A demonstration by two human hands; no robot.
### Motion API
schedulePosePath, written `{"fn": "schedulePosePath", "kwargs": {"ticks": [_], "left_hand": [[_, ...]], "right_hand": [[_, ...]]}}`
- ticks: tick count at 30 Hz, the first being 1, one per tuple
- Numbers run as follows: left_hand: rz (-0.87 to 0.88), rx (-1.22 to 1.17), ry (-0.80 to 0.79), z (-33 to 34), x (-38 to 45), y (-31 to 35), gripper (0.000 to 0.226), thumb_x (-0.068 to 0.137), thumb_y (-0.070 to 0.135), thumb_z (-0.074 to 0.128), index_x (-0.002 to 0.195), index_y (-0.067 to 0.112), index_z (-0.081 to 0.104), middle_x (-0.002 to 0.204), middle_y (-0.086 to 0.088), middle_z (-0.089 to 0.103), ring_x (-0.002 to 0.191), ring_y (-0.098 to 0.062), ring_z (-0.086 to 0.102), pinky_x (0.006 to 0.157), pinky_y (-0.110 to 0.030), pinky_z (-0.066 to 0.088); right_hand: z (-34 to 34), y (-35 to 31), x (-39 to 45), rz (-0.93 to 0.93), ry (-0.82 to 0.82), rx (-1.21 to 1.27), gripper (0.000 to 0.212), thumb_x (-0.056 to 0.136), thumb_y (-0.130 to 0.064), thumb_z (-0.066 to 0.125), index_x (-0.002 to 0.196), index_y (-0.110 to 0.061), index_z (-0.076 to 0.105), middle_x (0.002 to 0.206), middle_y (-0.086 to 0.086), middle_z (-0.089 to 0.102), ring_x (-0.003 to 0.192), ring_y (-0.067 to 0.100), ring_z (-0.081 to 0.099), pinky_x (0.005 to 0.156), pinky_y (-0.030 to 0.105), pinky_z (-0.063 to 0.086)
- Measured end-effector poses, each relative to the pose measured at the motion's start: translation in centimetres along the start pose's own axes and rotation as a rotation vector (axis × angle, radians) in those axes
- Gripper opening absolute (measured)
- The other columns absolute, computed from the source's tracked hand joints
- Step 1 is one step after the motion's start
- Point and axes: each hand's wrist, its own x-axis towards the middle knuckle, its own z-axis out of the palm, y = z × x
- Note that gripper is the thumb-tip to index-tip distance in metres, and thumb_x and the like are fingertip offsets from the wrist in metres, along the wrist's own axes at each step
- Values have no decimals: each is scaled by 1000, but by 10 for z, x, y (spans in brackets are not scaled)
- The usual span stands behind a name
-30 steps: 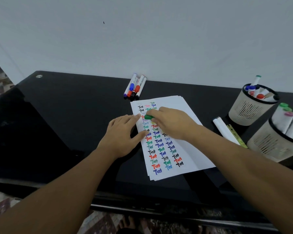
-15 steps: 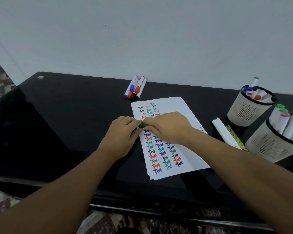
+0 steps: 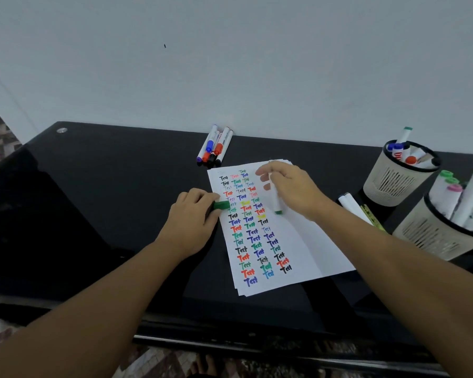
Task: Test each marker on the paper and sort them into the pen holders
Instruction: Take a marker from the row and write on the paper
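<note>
Paper: the white stack of sheets (image 3: 306,241) lies on the glossy black table (image 3: 93,214), its left columns filled with coloured test words.
Left hand: the left hand (image 3: 194,222) rests at the sheet's left edge, fingers curled round the green marker cap (image 3: 221,205), which points right.
Right hand: the right hand (image 3: 292,189) pinches the white green-tipped marker (image 3: 275,197), fingers closed on the barrel (uncapped).
Key relation: marker's long axis runs near-far, tip nearest me and just above the blank right part of the sheet; contact cannot be told. Cap lies well left of the tip.
Far: four loose whiteboard markers (image 3: 215,145) beyond the sheet; two beige slotted pen holders (image 3: 396,177) at right.
Hidden: upper barrel behind fingers; nearer holder cut by frame.
</note>
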Motion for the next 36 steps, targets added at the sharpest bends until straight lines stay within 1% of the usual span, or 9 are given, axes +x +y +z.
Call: {"fn": "schedulePosePath", "kwargs": {"ticks": [4,8,12,14,18,21,26,32,36], "left_hand": [[-18,158,-150,-10,20,3,72,98,63,42,159,32,19,142,4,37,129,-17,35,109,-41,33],[41,173,-215,-9,32,-5,84,93,77,34,161,36,10,163,7,25,149,-18,20,121,-44,17],[38,140,-193,0,31,-12,82,90,82,30,160,40,17,168,10,13,155,-12,6,123,-41,3],[33,142,-191,1,34,-13,82,89,84,31,158,40,22,168,11,11,155,-11,3,122,-41,1],[25,127,-214,-1,35,-12,85,86,86,33,157,41,25,168,13,3,155,-11,-7,121,-42,-2],[23,115,-222,0,36,-13,89,83,89,31,157,40,26,168,15,8,155,-10,-6,121,-40,-2],[15,110,-219,1,36,-14,92,81,91,30,157,41,26,167,16,12,155,-9,0,121,-38,-1],[12,106,-210,-1,35,-12,90,82,90,31,157,41,28,167,17,13,154,-8,3,121,-38,0],[11,107,-210,-1,35,-12,90,81,90,31,156,41,28,167,17,13,154,-8,3,121,-38,0]], "right_hand": [[0,11,7,-41,-15,57,39,100,-2,55,122,-34,57,119,-3,63,109,15,64,88,32,57],[5,13,20,-43,87,98,10,105,-24,58,113,-28,54,101,-1,65,85,14,71,86,40,60],[5,13,40,8,158,162,36,104,-53,50,114,-21,63,89,-4,63,77,11,57,76,34,53],[6,17,50,8,210,160,35,104,-48,54,105,-16,67,85,-3,61,75,11,53,73,31,47],[14,26,62,73,230,278,11,100,-28,60,95,-28,70,93,-5,73,91,14,70,85,32,57],[23,30,64,77,264,252,6,98,-32,66,95,-28,65,88,-8,75,90,12,72,91,40,60],[24,23,67,53,206,170,22,99,-43,66,107,-23,63,95,-4,69,92,12,67,80,30,54],[29,32,69,79,210,207,17,102,-39,61,110,-25,64,100,-6,69,96,11,66,86,32,55],[31,33,71,88,186,191,11,102,-36,62,106,-28,67,98,-7,70,96,13,66,94,42,57]]}}
